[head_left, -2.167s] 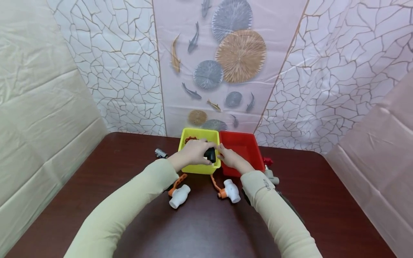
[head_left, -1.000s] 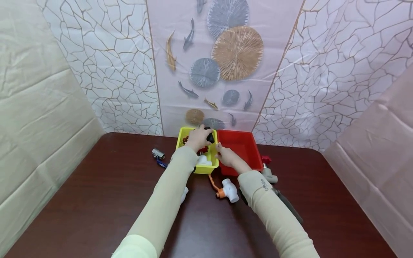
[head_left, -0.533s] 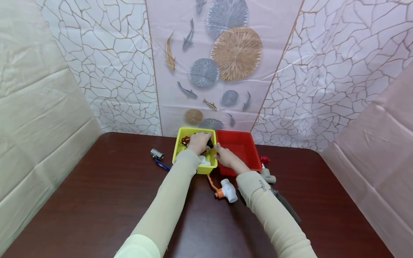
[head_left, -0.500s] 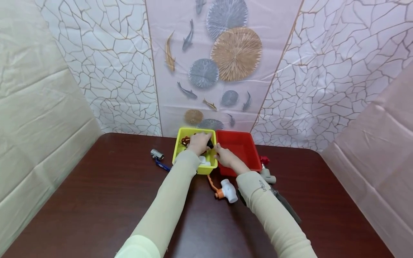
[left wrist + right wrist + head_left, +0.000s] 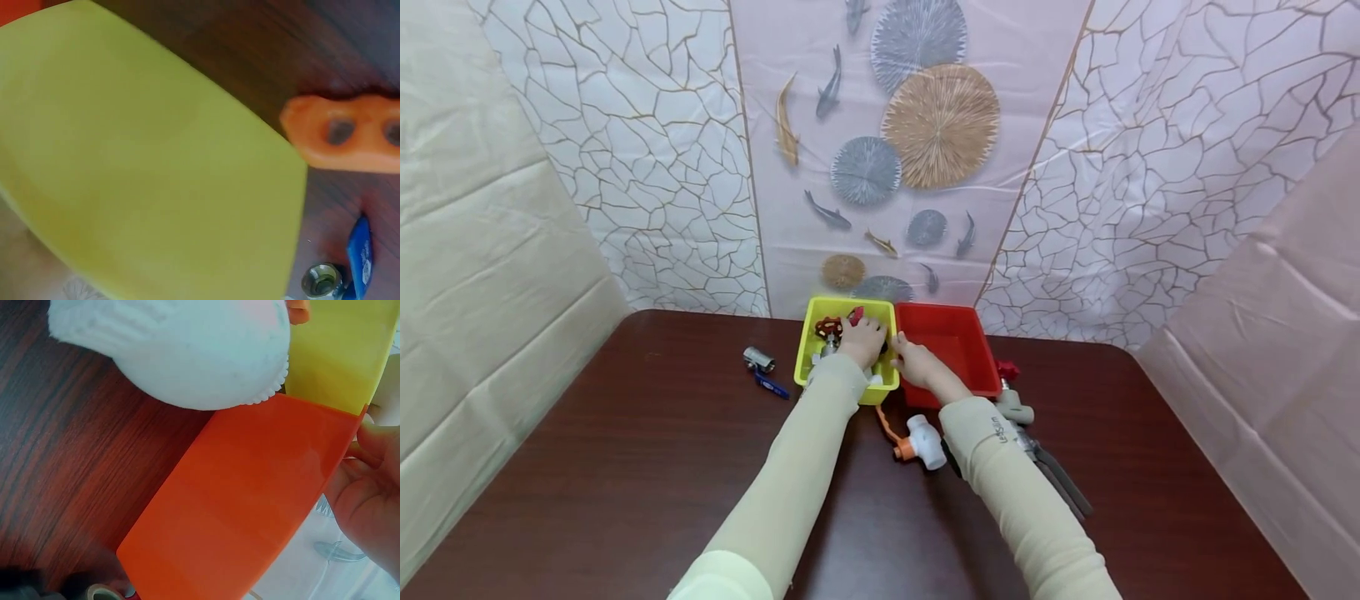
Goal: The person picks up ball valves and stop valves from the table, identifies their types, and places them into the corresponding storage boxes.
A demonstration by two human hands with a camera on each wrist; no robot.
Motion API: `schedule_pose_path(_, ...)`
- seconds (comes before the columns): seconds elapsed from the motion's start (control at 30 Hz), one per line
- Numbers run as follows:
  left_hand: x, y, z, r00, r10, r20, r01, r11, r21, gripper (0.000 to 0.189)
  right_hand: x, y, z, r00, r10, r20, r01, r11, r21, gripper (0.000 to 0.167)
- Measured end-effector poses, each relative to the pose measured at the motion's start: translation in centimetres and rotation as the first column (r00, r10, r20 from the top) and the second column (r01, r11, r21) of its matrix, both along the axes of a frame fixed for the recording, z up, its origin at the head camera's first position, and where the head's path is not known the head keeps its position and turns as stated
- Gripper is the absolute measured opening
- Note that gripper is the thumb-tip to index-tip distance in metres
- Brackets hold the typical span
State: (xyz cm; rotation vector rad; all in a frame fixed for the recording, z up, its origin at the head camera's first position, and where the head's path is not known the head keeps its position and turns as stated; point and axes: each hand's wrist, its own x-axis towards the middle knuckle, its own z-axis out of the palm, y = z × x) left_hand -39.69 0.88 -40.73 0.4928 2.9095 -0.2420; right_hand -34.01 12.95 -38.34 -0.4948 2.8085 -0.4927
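Note:
My left hand (image 5: 862, 342) reaches down into the yellow bin (image 5: 801, 375), back of the hand up, over several valves. A black piece (image 5: 883, 347) shows just beyond its fingers; I cannot tell whether they hold it. Beside the hand lie a dark red handwheel valve (image 5: 829, 327) and a pink-red knob (image 5: 856, 316). The yellow wall (image 5: 150, 150) blocks most of the left wrist view. My right hand (image 5: 917, 364) rests where the yellow bin meets the red bin (image 5: 987, 354), its fingers loosely bent over the rim in the right wrist view.
In front of the bins lies a white ball valve (image 5: 927, 442) with an orange lever. A metal valve with a blue lever (image 5: 771, 385) is at the left. A grey valve (image 5: 1015, 407) with a red knob and a grey-handled item (image 5: 1063, 482) lie right, near my right sleeve.
My left hand carried the black piece to the back of the yellow bin, then sank deeper, covering most of it. The handwheel and knob show more now. My right hand stays at the rim.

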Motion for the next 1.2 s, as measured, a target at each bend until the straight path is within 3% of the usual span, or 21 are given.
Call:
schedule_pose_path(0.13,-0.2,-0.5,-0.7,0.999,-0.036,-0.018,0.036,0.999,0.021,0.048,-0.1,-0.2,-0.2,1.0,-0.01,0.005,0.01,1.0,0.007,0.055)
schedule_pose_path(0.33,0.6,-1.0,0.0,0.996,-0.071,-0.05,0.077,0.99,0.118,0.046,-0.1,-0.1,-0.2,1.0,0.0,-0.011,0.0,1.0,0.007,0.054)
schedule_pose_path(0.53,0.5,-1.4,0.7,0.989,-0.113,-0.098,0.131,0.971,0.201,0.026,0.0,-0.1,-0.2,1.0,0.005,-0.015,-0.005,1.0,-0.001,0.054)
schedule_pose_path(0.8,0.7,-1.7,1.7,0.979,-0.154,-0.131,0.182,0.955,0.236,0.025,0.0,-0.1,-0.1,1.0,-0.017,0.004,0.017,1.0,-0.004,0.055)
schedule_pose_path(1.03,0.9,-2.2,1.7,0.974,-0.176,-0.146,0.208,0.947,0.244,0.024,-0.1,-0.2,-0.1,1.0,-0.018,0.003,0.018,1.0,-0.011,0.055)
schedule_pose_path(1.2,0.9,-2.6,1.8,0.959,-0.22,-0.181,0.259,0.937,0.235,0.024,0.0,-0.2,-0.2,1.0,-0.017,0.01,0.017,1.0,-0.024,0.055)
